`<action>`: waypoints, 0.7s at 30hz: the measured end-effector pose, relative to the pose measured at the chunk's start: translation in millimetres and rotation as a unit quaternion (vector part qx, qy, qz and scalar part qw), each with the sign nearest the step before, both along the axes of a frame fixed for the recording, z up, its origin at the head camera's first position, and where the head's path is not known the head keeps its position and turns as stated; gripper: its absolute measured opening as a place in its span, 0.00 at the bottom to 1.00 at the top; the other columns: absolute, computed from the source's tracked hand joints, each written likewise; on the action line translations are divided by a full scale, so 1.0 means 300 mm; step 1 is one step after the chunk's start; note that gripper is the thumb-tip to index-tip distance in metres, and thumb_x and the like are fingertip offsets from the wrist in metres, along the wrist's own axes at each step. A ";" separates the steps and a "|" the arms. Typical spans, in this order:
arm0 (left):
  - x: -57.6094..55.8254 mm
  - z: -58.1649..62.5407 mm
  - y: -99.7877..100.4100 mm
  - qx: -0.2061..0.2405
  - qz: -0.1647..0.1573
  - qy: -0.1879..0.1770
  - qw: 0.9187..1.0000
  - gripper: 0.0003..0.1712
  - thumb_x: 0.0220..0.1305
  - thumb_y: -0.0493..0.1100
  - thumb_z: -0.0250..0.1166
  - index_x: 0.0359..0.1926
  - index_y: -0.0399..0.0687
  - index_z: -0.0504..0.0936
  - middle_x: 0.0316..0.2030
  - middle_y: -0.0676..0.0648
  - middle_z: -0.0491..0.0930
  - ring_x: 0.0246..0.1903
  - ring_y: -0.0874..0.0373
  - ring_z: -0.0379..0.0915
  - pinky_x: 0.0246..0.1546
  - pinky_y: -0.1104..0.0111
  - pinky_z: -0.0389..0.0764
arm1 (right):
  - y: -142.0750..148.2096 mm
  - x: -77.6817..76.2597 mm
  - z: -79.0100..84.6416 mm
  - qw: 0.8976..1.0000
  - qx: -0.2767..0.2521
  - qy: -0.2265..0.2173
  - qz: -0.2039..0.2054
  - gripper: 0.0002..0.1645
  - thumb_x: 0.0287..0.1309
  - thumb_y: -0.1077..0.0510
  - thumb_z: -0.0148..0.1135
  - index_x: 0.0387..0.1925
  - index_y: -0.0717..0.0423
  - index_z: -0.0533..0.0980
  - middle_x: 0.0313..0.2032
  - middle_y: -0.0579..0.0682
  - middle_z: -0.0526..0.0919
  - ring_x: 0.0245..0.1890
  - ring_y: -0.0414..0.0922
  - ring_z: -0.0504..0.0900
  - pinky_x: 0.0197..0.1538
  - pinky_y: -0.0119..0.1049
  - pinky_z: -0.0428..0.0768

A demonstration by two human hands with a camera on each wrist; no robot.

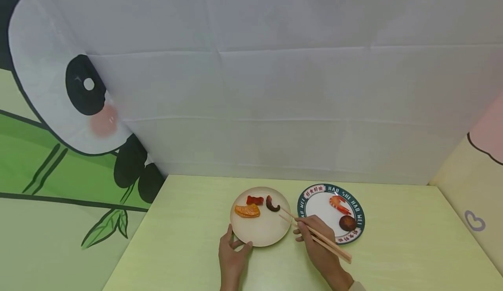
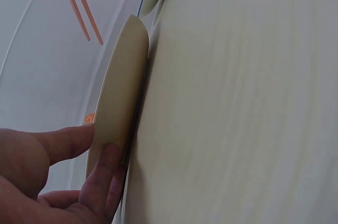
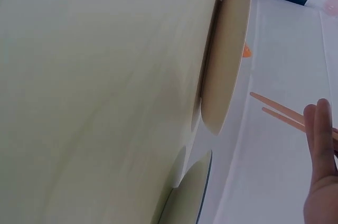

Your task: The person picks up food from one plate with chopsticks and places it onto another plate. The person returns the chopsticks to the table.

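Here the right hand (image 1: 319, 238) grips a pair of pale wooden chopsticks (image 1: 314, 234), fingers curled round them, the tips just apart and poised over the near-right rim of the round cream plate (image 1: 261, 234). Just beyond those tips, up and to the left of the hand, lies a dark curved brown piece of food (image 1: 272, 204); further left sit a red piece (image 1: 254, 200) and an orange slice (image 1: 247, 211). To my eye the step in hand is the handling of food between the plates with the chopsticks, which carry nothing now. The next move would likely call for a precise closing of the tips on one small piece.

The left hand (image 1: 232, 251) pinches the cream plate's near-left edge, thumb on the rim and fingers beneath, steadying it. Right of the right hand, touching nothing, stands a white plate with a dark green lettered border (image 1: 355, 208), bearing an orange shrimp (image 1: 339, 203) and a brown mushroom cap (image 1: 347, 223). Both forearms reach in from below over the pale green table (image 1: 188, 221).
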State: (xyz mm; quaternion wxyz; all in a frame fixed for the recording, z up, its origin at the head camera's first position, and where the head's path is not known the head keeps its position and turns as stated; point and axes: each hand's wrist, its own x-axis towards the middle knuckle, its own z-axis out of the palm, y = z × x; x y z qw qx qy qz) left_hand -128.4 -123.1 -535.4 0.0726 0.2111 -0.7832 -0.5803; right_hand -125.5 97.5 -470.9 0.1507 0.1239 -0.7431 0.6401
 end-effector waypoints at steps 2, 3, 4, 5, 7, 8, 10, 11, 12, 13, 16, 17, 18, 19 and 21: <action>0.000 0.000 0.001 0.002 -0.001 0.001 1.000 0.48 0.43 0.31 0.72 0.66 0.33 0.59 0.58 0.36 0.64 0.39 0.51 0.76 0.41 0.61 0.74 | -0.002 -0.003 -0.003 1.000 -0.003 -0.002 -0.001 0.10 0.61 0.66 0.55 0.42 0.61 0.79 0.32 0.52 0.79 0.29 0.53 0.83 0.27 0.38 0.80; -0.001 0.001 0.002 0.002 0.000 0.000 1.000 0.48 0.43 0.31 0.72 0.66 0.33 0.59 0.58 0.36 0.64 0.39 0.51 0.76 0.41 0.61 0.74 | -0.004 -0.004 -0.004 1.000 -0.006 -0.003 -0.002 0.10 0.61 0.66 0.55 0.41 0.61 0.79 0.31 0.52 0.79 0.29 0.53 0.83 0.27 0.38 0.80; -0.001 0.002 0.003 0.002 0.001 -0.002 1.000 0.48 0.43 0.31 0.72 0.66 0.33 0.59 0.58 0.36 0.64 0.39 0.52 0.76 0.41 0.61 0.74 | -0.005 -0.005 -0.005 1.000 -0.007 -0.003 -0.003 0.10 0.61 0.66 0.55 0.41 0.61 0.79 0.31 0.52 0.79 0.29 0.53 0.83 0.27 0.38 0.80; -0.002 0.002 0.003 0.001 0.000 -0.002 1.000 0.48 0.43 0.31 0.72 0.66 0.33 0.59 0.58 0.36 0.64 0.39 0.51 0.76 0.41 0.62 0.74 | -0.007 -0.006 -0.005 1.000 -0.008 -0.006 -0.005 0.09 0.61 0.66 0.55 0.41 0.62 0.79 0.32 0.52 0.79 0.29 0.53 0.83 0.27 0.38 0.80; -0.002 0.003 0.004 -0.001 0.001 -0.003 1.000 0.48 0.43 0.31 0.72 0.66 0.33 0.59 0.58 0.36 0.64 0.39 0.51 0.76 0.37 0.65 0.76 | -0.011 -0.008 -0.003 1.000 -0.008 -0.009 -0.009 0.09 0.61 0.66 0.55 0.41 0.62 0.79 0.32 0.52 0.80 0.29 0.53 0.83 0.27 0.39 0.80; -0.002 0.004 0.005 -0.001 0.001 -0.003 1.000 0.48 0.43 0.31 0.72 0.66 0.33 0.59 0.58 0.36 0.64 0.39 0.51 0.76 0.36 0.65 0.76 | -0.012 -0.010 -0.003 1.000 -0.011 -0.013 -0.010 0.09 0.61 0.65 0.55 0.41 0.62 0.79 0.32 0.52 0.80 0.29 0.53 0.83 0.27 0.39 0.80; -0.001 0.005 0.005 0.001 0.002 0.003 1.000 0.48 0.42 0.31 0.72 0.66 0.33 0.59 0.58 0.36 0.64 0.39 0.51 0.76 0.34 0.68 0.76 | -0.015 -0.014 -0.003 1.000 -0.013 -0.020 -0.014 0.09 0.61 0.65 0.55 0.41 0.62 0.79 0.32 0.52 0.80 0.28 0.52 0.83 0.26 0.39 0.80; 0.000 0.005 0.005 0.004 0.001 0.008 1.000 0.48 0.42 0.31 0.72 0.66 0.33 0.59 0.58 0.36 0.64 0.39 0.51 0.76 0.32 0.69 0.76 | -0.016 -0.016 -0.003 1.000 -0.016 -0.022 -0.015 0.09 0.61 0.65 0.55 0.41 0.62 0.79 0.32 0.52 0.80 0.28 0.51 0.83 0.26 0.39 0.80; 0.002 0.007 0.005 0.008 0.000 0.012 1.000 0.48 0.42 0.30 0.72 0.66 0.33 0.59 0.58 0.35 0.64 0.39 0.50 0.76 0.31 0.71 0.76 | -0.018 -0.019 -0.003 0.999 -0.022 -0.021 -0.015 0.09 0.61 0.65 0.55 0.40 0.62 0.79 0.31 0.53 0.80 0.28 0.51 0.83 0.26 0.40 0.80; 0.003 0.008 0.005 0.011 -0.001 0.016 1.000 0.48 0.42 0.30 0.72 0.66 0.32 0.59 0.58 0.35 0.64 0.39 0.50 0.76 0.29 0.72 0.76 | -0.020 -0.021 -0.003 0.999 -0.028 -0.021 -0.016 0.09 0.61 0.66 0.54 0.40 0.63 0.79 0.31 0.53 0.80 0.27 0.50 0.83 0.26 0.40 0.80; 0.005 0.009 0.005 0.014 -0.001 0.021 1.000 0.48 0.42 0.29 0.72 0.66 0.32 0.60 0.57 0.35 0.64 0.39 0.49 0.76 0.28 0.73 0.75 | -0.027 -0.027 -0.004 0.999 -0.045 -0.018 -0.017 0.09 0.61 0.68 0.54 0.39 0.67 0.79 0.30 0.55 0.80 0.26 0.48 0.83 0.25 0.41 0.80; 0.006 0.008 0.005 0.012 -0.001 0.020 1.000 0.48 0.42 0.30 0.72 0.66 0.32 0.60 0.57 0.35 0.64 0.39 0.50 0.76 0.29 0.72 0.75 | -0.029 -0.028 -0.004 0.998 -0.050 -0.017 -0.017 0.09 0.61 0.68 0.54 0.38 0.68 0.79 0.30 0.56 0.80 0.26 0.47 0.83 0.25 0.42 0.80; 0.006 0.007 0.005 0.010 -0.001 0.019 1.000 0.48 0.42 0.30 0.72 0.66 0.33 0.60 0.57 0.35 0.65 0.39 0.50 0.76 0.30 0.71 0.75 | -0.031 -0.029 -0.005 0.998 -0.056 -0.018 -0.019 0.09 0.61 0.69 0.54 0.38 0.69 0.79 0.30 0.56 0.80 0.26 0.48 0.83 0.25 0.42 0.80; 0.007 0.006 0.004 0.007 -0.001 0.019 1.000 0.48 0.42 0.31 0.72 0.66 0.33 0.60 0.57 0.35 0.65 0.39 0.50 0.76 0.31 0.71 0.75 | -0.033 -0.029 -0.005 0.998 -0.057 -0.019 -0.021 0.09 0.60 0.69 0.54 0.38 0.69 0.79 0.30 0.57 0.80 0.26 0.49 0.83 0.25 0.42 0.80; 0.006 0.004 0.002 0.002 -0.002 0.019 1.000 0.49 0.42 0.31 0.73 0.66 0.32 0.60 0.57 0.35 0.65 0.39 0.51 0.76 0.33 0.69 0.75 | -0.037 -0.030 -0.006 0.998 -0.054 -0.016 -0.022 0.08 0.60 0.69 0.54 0.37 0.68 0.79 0.30 0.59 0.79 0.26 0.51 0.83 0.25 0.41 0.80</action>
